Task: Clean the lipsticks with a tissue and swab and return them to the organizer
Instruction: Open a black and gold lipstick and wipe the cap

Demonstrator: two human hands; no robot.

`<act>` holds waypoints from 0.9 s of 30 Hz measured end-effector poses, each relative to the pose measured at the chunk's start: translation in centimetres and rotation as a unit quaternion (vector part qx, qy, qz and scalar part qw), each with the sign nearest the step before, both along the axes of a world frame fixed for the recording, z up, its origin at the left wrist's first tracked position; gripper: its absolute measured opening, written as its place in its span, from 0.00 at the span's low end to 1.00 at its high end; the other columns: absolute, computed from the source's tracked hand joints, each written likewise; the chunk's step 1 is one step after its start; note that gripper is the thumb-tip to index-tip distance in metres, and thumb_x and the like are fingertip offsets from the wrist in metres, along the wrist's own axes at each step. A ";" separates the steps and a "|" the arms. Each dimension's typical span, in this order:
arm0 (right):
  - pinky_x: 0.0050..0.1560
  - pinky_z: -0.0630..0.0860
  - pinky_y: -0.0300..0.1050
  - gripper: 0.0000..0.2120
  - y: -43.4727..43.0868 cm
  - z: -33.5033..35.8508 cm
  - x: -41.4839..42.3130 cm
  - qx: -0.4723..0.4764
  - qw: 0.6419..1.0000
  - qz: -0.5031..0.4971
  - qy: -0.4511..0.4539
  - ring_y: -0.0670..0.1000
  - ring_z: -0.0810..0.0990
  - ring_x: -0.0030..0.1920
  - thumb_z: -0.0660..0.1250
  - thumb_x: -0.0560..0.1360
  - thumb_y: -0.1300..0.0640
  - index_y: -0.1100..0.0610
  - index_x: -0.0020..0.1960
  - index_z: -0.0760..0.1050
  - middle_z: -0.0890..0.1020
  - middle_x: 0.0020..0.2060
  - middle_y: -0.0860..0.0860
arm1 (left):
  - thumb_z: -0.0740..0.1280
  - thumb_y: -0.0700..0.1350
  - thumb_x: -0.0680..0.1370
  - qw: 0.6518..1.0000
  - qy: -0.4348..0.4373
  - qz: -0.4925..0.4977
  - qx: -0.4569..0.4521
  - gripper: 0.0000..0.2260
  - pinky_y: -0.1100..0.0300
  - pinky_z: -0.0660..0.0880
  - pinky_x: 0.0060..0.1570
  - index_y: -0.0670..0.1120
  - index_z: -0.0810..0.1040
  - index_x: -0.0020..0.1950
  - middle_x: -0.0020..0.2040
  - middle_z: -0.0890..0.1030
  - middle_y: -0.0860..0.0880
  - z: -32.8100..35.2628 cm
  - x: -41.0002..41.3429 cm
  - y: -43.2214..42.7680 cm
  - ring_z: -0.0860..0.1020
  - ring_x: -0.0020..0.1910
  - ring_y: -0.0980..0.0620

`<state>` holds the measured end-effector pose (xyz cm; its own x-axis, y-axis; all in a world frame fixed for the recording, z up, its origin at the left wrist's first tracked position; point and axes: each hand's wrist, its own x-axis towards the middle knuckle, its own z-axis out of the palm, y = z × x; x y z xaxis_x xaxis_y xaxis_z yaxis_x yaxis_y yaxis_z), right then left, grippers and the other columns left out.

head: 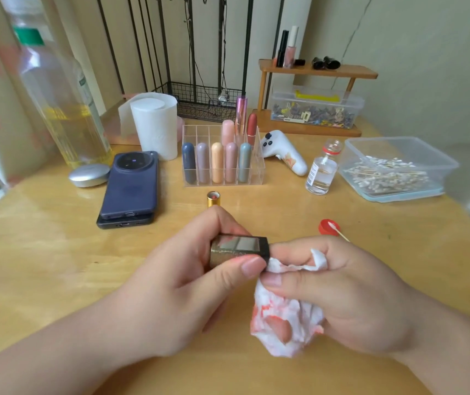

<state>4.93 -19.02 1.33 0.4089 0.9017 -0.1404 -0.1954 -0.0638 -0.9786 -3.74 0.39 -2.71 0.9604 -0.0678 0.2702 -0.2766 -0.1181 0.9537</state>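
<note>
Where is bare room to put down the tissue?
The table is bare left of the left hand, in front of the phones, and right of the red cap, in front of the swab box. Crowded: the back row around the organizer.

One camera only, worn on the person's head, facing forward and down over the tabletop [57,252], close above both hands.

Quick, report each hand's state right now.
Left hand: closed round the gold lipstick case.
Right hand: closed on the red-stained tissue, pressed to the case's end.
</note>
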 end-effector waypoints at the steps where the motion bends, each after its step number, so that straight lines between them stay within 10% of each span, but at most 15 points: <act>1: 0.33 0.74 0.37 0.17 0.1 0.0 0.0 0.013 0.998 0.007 0.053 0.49 0.79 0.31 0.62 0.80 0.69 0.54 0.42 0.84 0.79 0.32 0.56 | 0.67 0.55 0.79 0.996 -0.041 0.012 0.077 0.08 0.62 0.66 0.25 0.53 0.72 0.49 0.29 0.72 0.51 0.7 -0.1 0.3 0.70 0.23 0.48; 3: 0.35 0.75 0.39 0.11 0.3 0.0 0.1 0.034 0.988 0.021 0.147 0.49 0.79 0.32 0.63 0.77 0.68 0.60 0.46 0.83 0.79 0.32 0.55 | 0.64 0.53 0.81 0.961 -0.068 0.032 0.267 0.09 0.65 0.69 0.30 0.48 0.72 0.50 0.39 0.77 0.55 2.5 0.8 0.1 0.75 0.33 0.52; 6: 0.37 0.75 0.37 0.14 0.4 0.2 0.1 0.057 0.974 0.055 0.213 0.47 0.81 0.33 0.59 0.78 0.69 0.62 0.47 0.83 0.82 0.32 0.52 | 0.53 0.43 0.86 0.911 0.153 -0.007 0.384 0.17 0.69 0.62 0.31 0.43 0.62 0.36 0.56 0.72 0.40 3.6 2.4 -0.9 0.72 0.54 0.45; 8: 0.39 0.75 0.37 0.15 0.4 0.3 0.1 0.068 0.974 0.058 0.209 0.47 0.81 0.34 0.58 0.78 0.68 0.61 0.47 0.83 0.83 0.33 0.52 | 0.53 0.43 0.86 0.908 0.242 -0.035 0.340 0.18 0.61 0.63 0.34 0.43 0.60 0.35 0.56 0.70 0.38 3.6 3.9 -0.8 0.70 0.54 0.44; 12: 0.35 0.73 0.39 0.14 0.1 -0.1 0.2 0.012 0.999 -0.007 0.042 0.54 0.79 0.35 0.61 0.80 0.65 0.56 0.44 0.84 0.81 0.35 0.58 | 0.68 0.54 0.79 0.970 -0.075 0.077 0.220 0.10 0.58 0.74 0.33 0.47 0.76 0.49 0.44 0.80 0.52 1.6 2.3 0.3 0.79 0.38 0.49; 15: 0.35 0.71 0.36 0.14 0.1 -0.5 -0.1 -0.013 0.991 -0.037 -0.124 0.55 0.78 0.35 0.61 0.83 0.61 0.60 0.45 0.83 0.83 0.39 0.61 | 0.72 0.60 0.75 0.998 0.040 -0.003 -0.047 0.17 0.61 0.66 0.25 0.46 0.78 0.48 0.30 0.71 0.49 -0.3 1.6 1.2 0.66 0.24 0.50; 21: 0.37 0.74 0.46 0.12 0.1 -1.0 0.3 -0.032 0.936 -0.047 -0.349 0.54 0.74 0.38 0.60 0.79 0.71 0.60 0.44 0.78 0.77 0.37 0.51 | 0.67 0.48 0.78 0.967 0.142 -0.132 -0.167 0.13 0.59 0.70 0.31 0.38 0.76 0.53 0.37 0.78 0.44 1.1 1.6 0.6 0.64 0.31 0.46; 27: 0.32 0.72 0.40 0.11 0.1 -0.7 0.2 0.006 0.992 -0.043 -0.115 0.53 0.77 0.32 0.61 0.79 0.65 0.62 0.44 0.81 0.80 0.33 0.60 | 0.64 0.52 0.81 0.997 -0.037 -0.023 0.060 0.09 0.59 0.71 0.39 0.49 0.75 0.55 0.38 0.78 0.56 0.3 0.5 0.6 0.74 0.35 0.52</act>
